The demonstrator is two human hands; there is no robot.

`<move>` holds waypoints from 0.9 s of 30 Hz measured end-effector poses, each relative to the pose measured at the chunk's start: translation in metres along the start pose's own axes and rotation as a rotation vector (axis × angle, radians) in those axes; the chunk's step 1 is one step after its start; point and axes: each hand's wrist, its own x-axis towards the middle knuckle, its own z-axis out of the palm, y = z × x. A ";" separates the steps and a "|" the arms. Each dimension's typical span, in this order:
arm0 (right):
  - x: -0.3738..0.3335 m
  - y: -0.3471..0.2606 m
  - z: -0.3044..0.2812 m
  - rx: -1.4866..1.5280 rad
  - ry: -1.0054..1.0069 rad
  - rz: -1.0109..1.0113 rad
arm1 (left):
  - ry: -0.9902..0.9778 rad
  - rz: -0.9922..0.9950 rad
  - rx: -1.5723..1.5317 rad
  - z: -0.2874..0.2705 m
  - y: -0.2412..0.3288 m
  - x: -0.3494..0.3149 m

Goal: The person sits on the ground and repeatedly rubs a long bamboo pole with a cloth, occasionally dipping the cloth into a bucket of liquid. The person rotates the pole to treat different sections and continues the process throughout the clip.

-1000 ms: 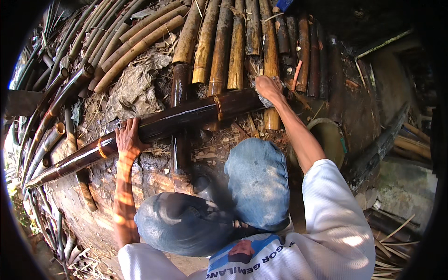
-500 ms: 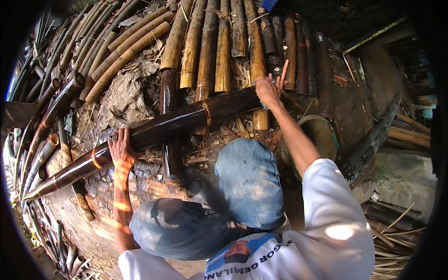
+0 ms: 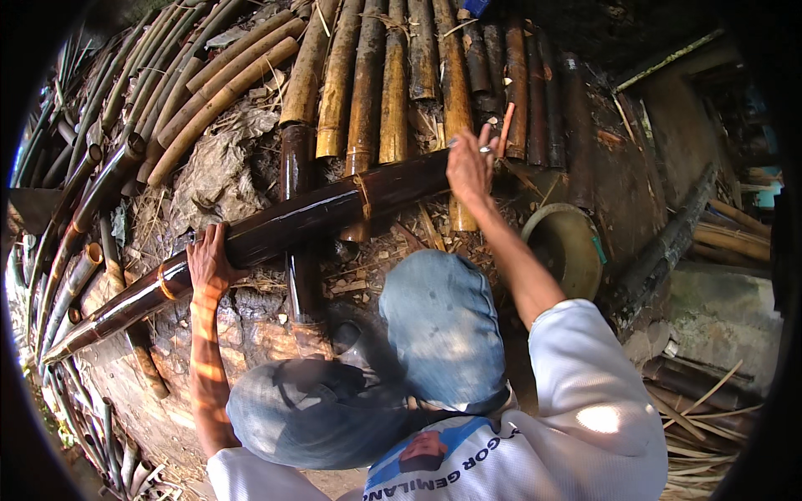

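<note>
A long, dark, wet bamboo pole slants across in front of my knees, its left end low and its right end higher. My left hand grips the pole from above, left of its middle, near a pale ring at a joint. At the pole's right end is my right hand, its fingers curled against the bamboo. Whatever lies under that palm is hidden. A shorter dark bamboo piece runs crosswise beneath the pole.
Several yellow-brown bamboo poles lie side by side beyond the pole. More bamboo is heaped at the left. A round bucket stands right of my knee, with a dark charred-looking log farther right. A crumpled sack lies behind the pole.
My right hand has turned and shifted slightly left at the pole's end; the grey bit seen under it before is now hidden. The pole is almost where it was. My left hand keeps its hold.
</note>
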 end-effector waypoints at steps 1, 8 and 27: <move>-0.009 -0.026 0.009 -0.015 0.005 -0.009 | -0.013 0.010 -0.002 -0.002 -0.003 0.001; 0.000 -0.014 0.003 0.104 0.061 -0.116 | 0.274 -0.077 0.102 0.031 0.014 -0.022; 0.010 -0.121 -0.042 -0.161 -0.443 -0.274 | 0.561 -0.096 0.177 0.068 0.021 -0.041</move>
